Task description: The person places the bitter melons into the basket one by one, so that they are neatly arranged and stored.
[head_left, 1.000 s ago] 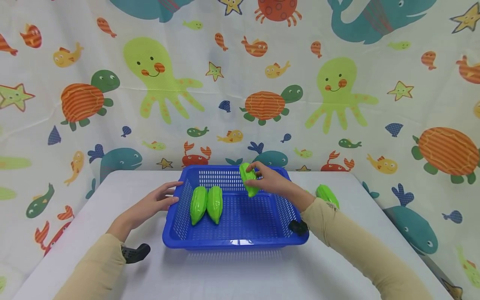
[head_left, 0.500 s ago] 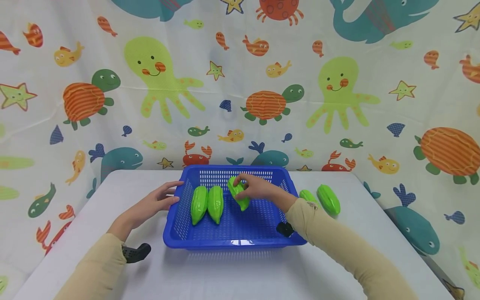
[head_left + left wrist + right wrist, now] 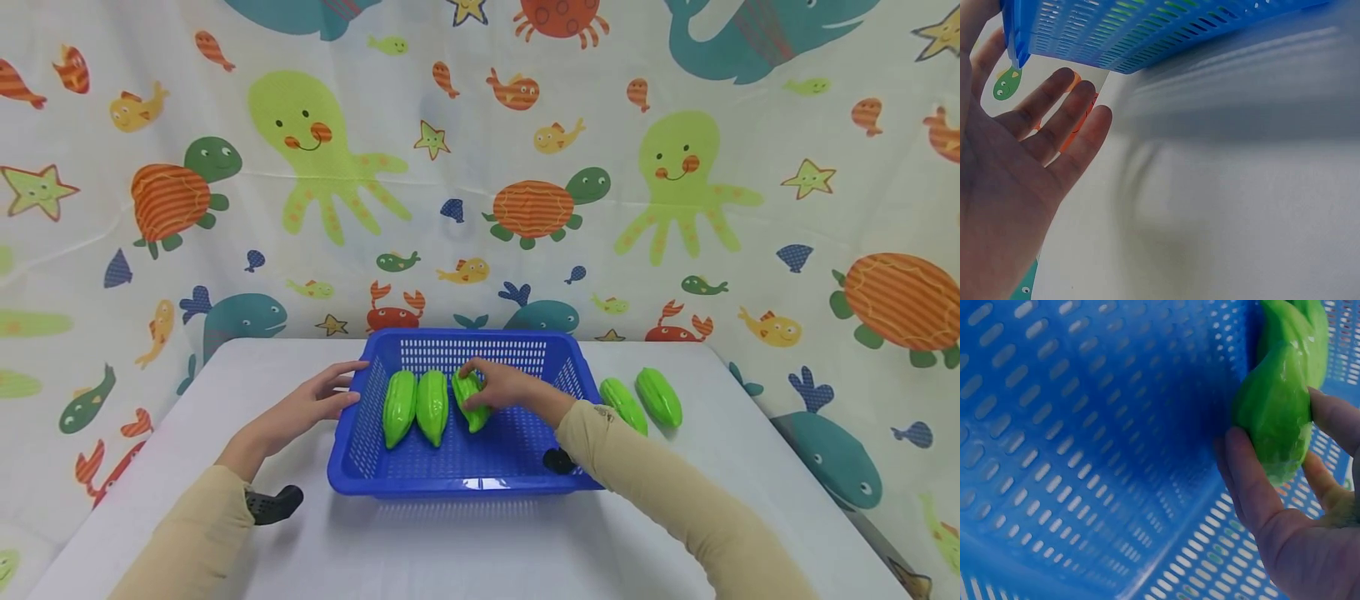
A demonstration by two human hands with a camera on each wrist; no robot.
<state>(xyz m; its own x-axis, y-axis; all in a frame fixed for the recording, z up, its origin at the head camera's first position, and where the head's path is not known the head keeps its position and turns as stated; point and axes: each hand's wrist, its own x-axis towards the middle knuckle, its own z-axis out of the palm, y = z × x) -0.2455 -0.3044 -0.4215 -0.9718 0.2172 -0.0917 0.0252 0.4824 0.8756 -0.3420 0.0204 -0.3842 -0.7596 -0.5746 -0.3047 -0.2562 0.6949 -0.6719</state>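
A blue slotted basket (image 3: 352, 450) stands in the middle of the white table. Two green toy star fruits (image 3: 415, 407) lie side by side inside it at the left. My right hand (image 3: 498, 388) grips a third green star fruit (image 3: 468, 402) and holds it low in the basket, right beside those two. In the right wrist view the fingers (image 3: 1244, 475) curl round this fruit (image 3: 1282, 394) above the basket floor (image 3: 1085, 456). My left hand (image 3: 315, 402) rests with straight fingers against the basket's left rim; its fingers (image 3: 1066, 119) lie spread beside the basket wall (image 3: 1147, 31).
Two more green star fruits (image 3: 641, 402) lie on the table (image 3: 480, 542) to the right of the basket. A sea-animal print curtain hangs behind and around the table. The table edges run near on the left and right.
My right hand has brought the green fruit down from the basket's far rim and leftward, to beside the two fruits inside. The left hand has stayed at the rim.
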